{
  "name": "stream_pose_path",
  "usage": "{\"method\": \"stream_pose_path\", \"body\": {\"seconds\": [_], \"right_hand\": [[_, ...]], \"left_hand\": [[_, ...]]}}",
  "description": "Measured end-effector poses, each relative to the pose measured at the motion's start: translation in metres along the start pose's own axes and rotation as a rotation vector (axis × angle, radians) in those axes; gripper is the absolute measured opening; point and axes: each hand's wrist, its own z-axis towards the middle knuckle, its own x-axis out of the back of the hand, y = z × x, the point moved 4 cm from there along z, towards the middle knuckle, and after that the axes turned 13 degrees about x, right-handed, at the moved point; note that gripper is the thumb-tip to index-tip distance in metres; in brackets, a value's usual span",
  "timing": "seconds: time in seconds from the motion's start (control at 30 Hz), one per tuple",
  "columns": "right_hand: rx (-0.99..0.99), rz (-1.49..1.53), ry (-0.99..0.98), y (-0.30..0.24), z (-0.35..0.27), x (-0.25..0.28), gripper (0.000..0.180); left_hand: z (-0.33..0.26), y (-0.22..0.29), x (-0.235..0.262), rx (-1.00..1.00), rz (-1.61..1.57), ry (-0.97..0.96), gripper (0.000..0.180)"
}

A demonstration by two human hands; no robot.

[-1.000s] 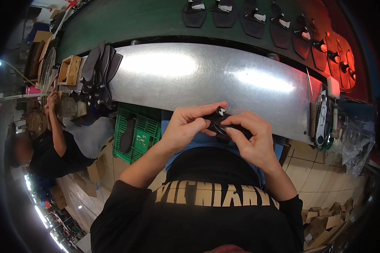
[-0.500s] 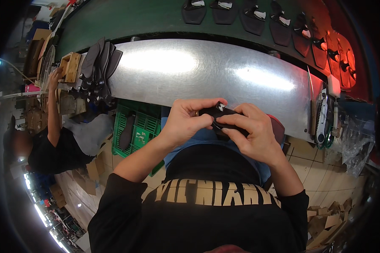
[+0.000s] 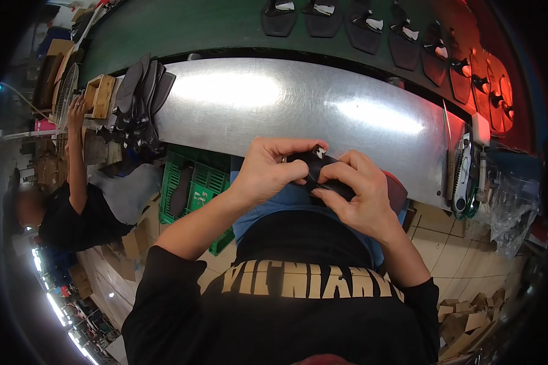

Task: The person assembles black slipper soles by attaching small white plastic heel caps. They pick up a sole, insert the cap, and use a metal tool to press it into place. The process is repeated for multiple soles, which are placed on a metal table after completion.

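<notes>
The person's left hand (image 3: 263, 173) grasps a small black piece (image 3: 313, 165) between thumb and forefinger; the forefinger is stretched along the top, its tip beside a shiny pale end. The right hand (image 3: 364, 193) pinches the other part of the same piece — thumb below, bent fingers above. The piece is in front of the person's body, by the near edge of the metal table (image 3: 298, 115); its exact shape is mostly hidden by the fingers. At the left end of this table lies a bundle of dark soles (image 3: 141, 91), near a wooden box (image 3: 100, 97). A green basket (image 3: 210, 204) stands below, with one dark sole (image 3: 181, 191) inside. At the right end there is a cutter knife (image 3: 463, 173). Beyond the table, dark pieces (image 3: 279, 23) form a row on a green surface (image 3: 195, 30) — the rightmost ones under red light.
</notes>
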Motion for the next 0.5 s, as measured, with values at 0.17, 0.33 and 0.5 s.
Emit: {"method": "stream_pose_path", "body": {"seconds": [0.17,0.33,0.5], "right_hand": [[0.153,-0.136,0.091,-0.01,0.002,0.0,0.023],[0.274,-0.139,0.087,-0.019,0.002,0.003,0.027],[0.199,-0.198,0.154,-0.022,0.004,0.005,0.032]], "left_hand": [[-0.001,-0.001,0.004,0.121,-0.201,-0.022,0.039],[0.0,-0.004,0.012,0.1,-0.367,-0.198,0.038],[-0.005,-0.007,0.009,0.067,-0.301,-0.106,0.039]]}}
